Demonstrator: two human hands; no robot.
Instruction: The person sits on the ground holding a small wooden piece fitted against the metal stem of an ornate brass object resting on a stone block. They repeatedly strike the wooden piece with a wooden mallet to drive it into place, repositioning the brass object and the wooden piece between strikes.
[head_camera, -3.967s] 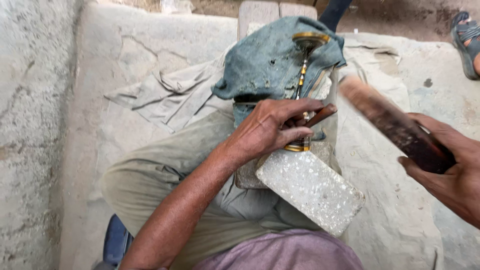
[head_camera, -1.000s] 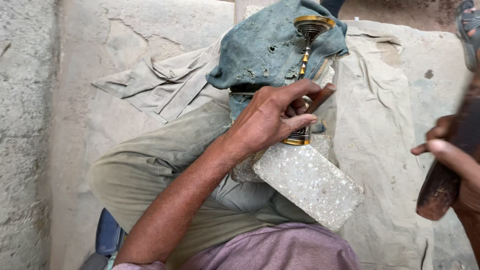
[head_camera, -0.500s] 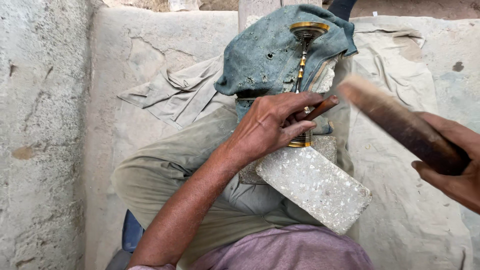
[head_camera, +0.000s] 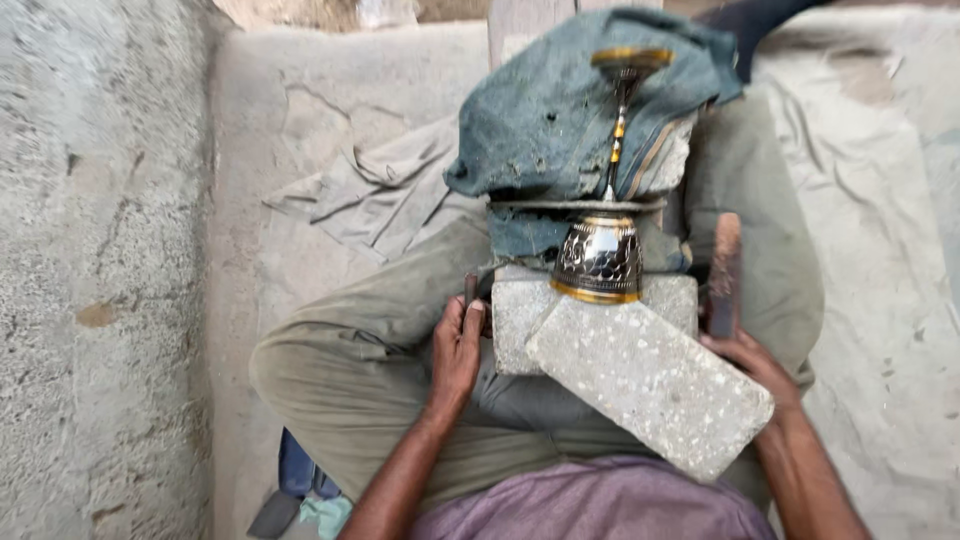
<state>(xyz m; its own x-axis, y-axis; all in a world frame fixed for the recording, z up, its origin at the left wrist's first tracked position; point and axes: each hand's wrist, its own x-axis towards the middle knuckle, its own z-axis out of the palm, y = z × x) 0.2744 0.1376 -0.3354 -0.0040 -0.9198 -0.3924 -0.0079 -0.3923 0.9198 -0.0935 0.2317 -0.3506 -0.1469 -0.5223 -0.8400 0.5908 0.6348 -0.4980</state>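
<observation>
An engraved metal goblet with gold bands lies on a grey stone block, its thin stem and foot pointing away over a blue-green cloth. A speckled stone slab leans across my lap in front of it. My left hand rests at the block's left side, its fingers closed on a small dark punch. At the slab's right end, my right hand grips a brown wooden mallet that points upward beside the goblet.
I sit cross-legged in olive trousers on a pale crumpled sheet spread over a concrete floor. A rough concrete wall rises on the left. Something blue lies under my left knee.
My left hand has come off the goblet and dropped to the block's left side with the punch. My right hand has lowered the mallet from its raised position to beside the slab.
</observation>
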